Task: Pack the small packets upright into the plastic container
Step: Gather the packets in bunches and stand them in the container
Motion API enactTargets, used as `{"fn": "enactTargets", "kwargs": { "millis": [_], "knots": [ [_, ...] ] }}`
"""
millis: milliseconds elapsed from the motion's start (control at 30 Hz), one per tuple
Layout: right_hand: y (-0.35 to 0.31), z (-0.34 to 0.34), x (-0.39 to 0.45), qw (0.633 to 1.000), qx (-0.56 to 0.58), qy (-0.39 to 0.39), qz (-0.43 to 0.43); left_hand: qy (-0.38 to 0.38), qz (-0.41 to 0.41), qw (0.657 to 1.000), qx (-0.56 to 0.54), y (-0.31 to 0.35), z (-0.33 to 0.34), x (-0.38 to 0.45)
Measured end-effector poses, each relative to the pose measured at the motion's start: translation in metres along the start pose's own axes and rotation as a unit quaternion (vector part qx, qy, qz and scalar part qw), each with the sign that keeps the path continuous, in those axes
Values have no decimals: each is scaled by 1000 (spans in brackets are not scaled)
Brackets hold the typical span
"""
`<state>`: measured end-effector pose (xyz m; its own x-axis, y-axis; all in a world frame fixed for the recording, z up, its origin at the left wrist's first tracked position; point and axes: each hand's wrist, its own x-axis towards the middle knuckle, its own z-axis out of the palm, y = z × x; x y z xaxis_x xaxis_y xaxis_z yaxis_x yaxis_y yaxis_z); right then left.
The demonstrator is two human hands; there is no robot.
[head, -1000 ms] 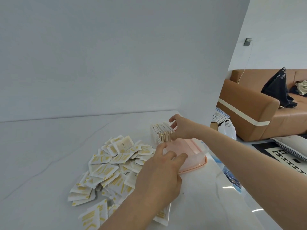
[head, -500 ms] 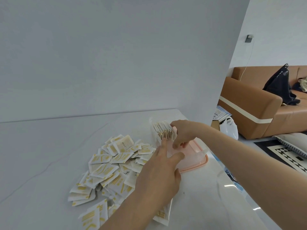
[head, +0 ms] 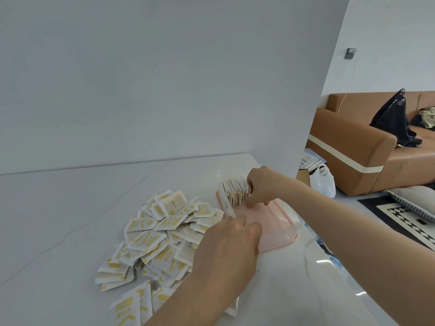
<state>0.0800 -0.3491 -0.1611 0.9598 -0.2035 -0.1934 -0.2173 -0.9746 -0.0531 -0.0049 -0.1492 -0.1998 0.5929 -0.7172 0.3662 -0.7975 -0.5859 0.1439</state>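
A clear plastic container with a pink base lies on the white table, right of centre. A row of small white-and-yellow packets stands upright at its far left end. My right hand reaches in from the right, its curled fingers pointing down and holding the right end of that row. My left hand comes up from below, and its curled fingers grip the container's near left wall. Whether it also holds a packet is hidden. A loose pile of packets lies flat to the left of the container.
The table's right edge runs just past the container. A white wall rises behind the table. Beyond it stand a brown sofa, a white plastic bag and a patterned rug.
My right hand has dropped from above the upright row onto its right end. My left hand has slid forward to the container's wall.
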Motion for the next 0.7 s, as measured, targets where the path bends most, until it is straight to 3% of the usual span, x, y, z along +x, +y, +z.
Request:
{"fn": "enactTargets", "kwargs": {
  "millis": [100, 367, 600, 700],
  "knots": [
    [-4, -3, -11, 1000, 11, -13, 8, 14, 13, 1000, 4, 1, -2, -1],
    [-10, 7, -12, 995, -44, 87, 2, 45, 27, 999, 4, 0, 1, -2],
    [5, 7, -6, 998, -51, 17, -34, 34, 11, 998, -43, -1, -4, -3],
    [10, 2, 0, 994, -88, 32, -61, 18, 7, 999, -40, -1, -7, -3]
  ]
}}
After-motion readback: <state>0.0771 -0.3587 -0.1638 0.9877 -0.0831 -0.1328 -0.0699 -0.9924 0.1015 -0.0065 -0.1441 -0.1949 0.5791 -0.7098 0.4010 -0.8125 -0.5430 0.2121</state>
